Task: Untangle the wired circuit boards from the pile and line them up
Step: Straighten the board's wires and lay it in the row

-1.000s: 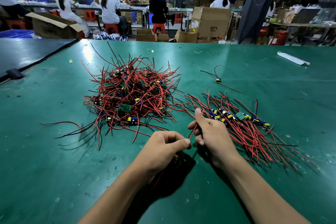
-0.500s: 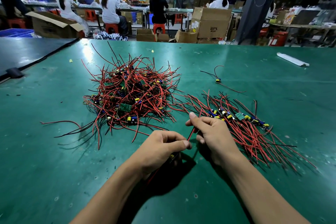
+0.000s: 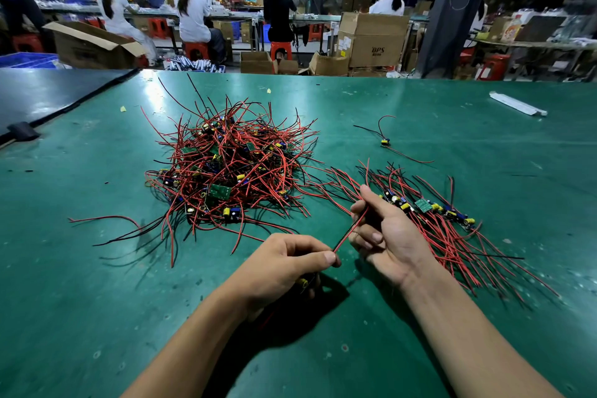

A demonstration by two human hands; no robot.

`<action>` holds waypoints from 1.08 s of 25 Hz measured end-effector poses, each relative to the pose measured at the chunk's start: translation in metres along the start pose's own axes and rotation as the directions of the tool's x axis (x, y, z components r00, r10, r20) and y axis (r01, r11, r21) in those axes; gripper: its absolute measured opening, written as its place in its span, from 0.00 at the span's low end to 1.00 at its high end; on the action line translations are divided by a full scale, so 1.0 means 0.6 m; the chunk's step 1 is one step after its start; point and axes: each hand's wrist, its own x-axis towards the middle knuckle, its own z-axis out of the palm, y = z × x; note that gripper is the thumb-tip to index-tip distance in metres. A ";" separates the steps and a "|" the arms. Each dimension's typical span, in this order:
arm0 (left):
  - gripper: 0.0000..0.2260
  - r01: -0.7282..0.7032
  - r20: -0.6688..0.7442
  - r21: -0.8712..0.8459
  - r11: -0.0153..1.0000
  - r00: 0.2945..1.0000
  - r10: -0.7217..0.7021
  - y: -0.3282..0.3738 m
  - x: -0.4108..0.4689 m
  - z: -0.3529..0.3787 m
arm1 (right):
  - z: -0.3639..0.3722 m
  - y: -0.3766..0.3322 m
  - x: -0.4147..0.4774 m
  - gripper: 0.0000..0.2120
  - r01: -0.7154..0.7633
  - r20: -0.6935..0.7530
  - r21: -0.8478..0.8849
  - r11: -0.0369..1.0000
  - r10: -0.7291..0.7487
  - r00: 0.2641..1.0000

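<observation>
Right, both of my hands are busy on one piece. My left hand (image 3: 284, 265) is curled over the held board (image 3: 302, 283), of which I see little more than a yellow capacitor peeping out under the fingers. Its thumb and forefinger pinch the root of the red wire (image 3: 350, 231). My right hand (image 3: 384, 233) is closed on the same wire further along, forefinger stretched out past it. The lead therefore runs straight between the two hands, which are a little apart and, judging by the shadow under them, lifted off the bench (image 3: 97, 268). I take this two-point grip as a way of drawing the lead straight, so it will lie flat with the others.

The pile (image 3: 226, 171) sits on the far left of my hands, a heap of red and black leads with green boards buried in it. That is plainly the bulk of the job, not yet done. The row (image 3: 429, 207) lies on the right, partly behind my right hand, with boards side by side in a slanted line and leads fanned toward the near right. Having it just beside that hand makes the lay-down a short reach, and I would add this board at the row's left end. One stray unit (image 3: 384, 141) lies alone farther back, well apart from both.
</observation>
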 end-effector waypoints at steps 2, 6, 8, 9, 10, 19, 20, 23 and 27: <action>0.08 0.007 -0.043 -0.037 0.999 0.999 -0.009 0.000 0.000 0.001 | -0.001 0.006 -0.002 0.23 0.058 -0.018 -0.077 0.995 -0.059 0.998; 0.18 0.013 -0.171 -0.224 0.975 0.984 -0.052 0.005 0.006 0.009 | -0.008 0.012 -0.004 0.41 0.147 -0.063 -0.319 0.936 -0.176 0.982; 0.25 0.021 -0.195 -0.375 0.927 0.976 -0.101 0.012 0.010 0.009 | -0.008 0.015 -0.003 0.43 0.188 -0.065 -0.342 0.921 -0.222 0.973; 0.27 0.021 -0.193 -0.446 0.895 0.974 -0.119 0.016 0.011 0.008 | -0.007 0.017 -0.004 0.45 0.204 -0.065 -0.338 0.919 -0.239 0.969; 0.29 0.018 -0.187 -0.501 0.865 0.974 -0.128 0.018 0.011 0.005 | -0.006 0.019 -0.005 0.47 0.213 -0.059 -0.330 0.920 -0.245 0.968; 0.33 -0.124 -0.241 -0.705 0.698 0.968 -0.071 0.019 0.019 -0.010 | 0.014 0.058 -0.034 0.24 0.410 0.255 -0.677 0.612 -0.327 0.910; 0.33 -0.111 -0.223 -0.714 0.692 0.972 -0.074 0.018 0.018 -0.010 | 0.016 0.066 -0.036 0.19 0.460 0.311 -0.716 0.525 -0.350 0.884; 0.31 -0.073 -0.190 -0.665 0.743 0.979 -0.074 0.016 0.018 -0.006 | 0.019 0.075 -0.033 0.11 0.522 0.365 -0.760 0.388 -0.410 0.836; 0.08 -0.253 -0.491 0.034 0.967 0.839 0.236 -0.002 0.017 -0.003 | -0.002 0.050 -0.013 0.07 0.472 0.206 -0.824 0.314 -0.610 0.765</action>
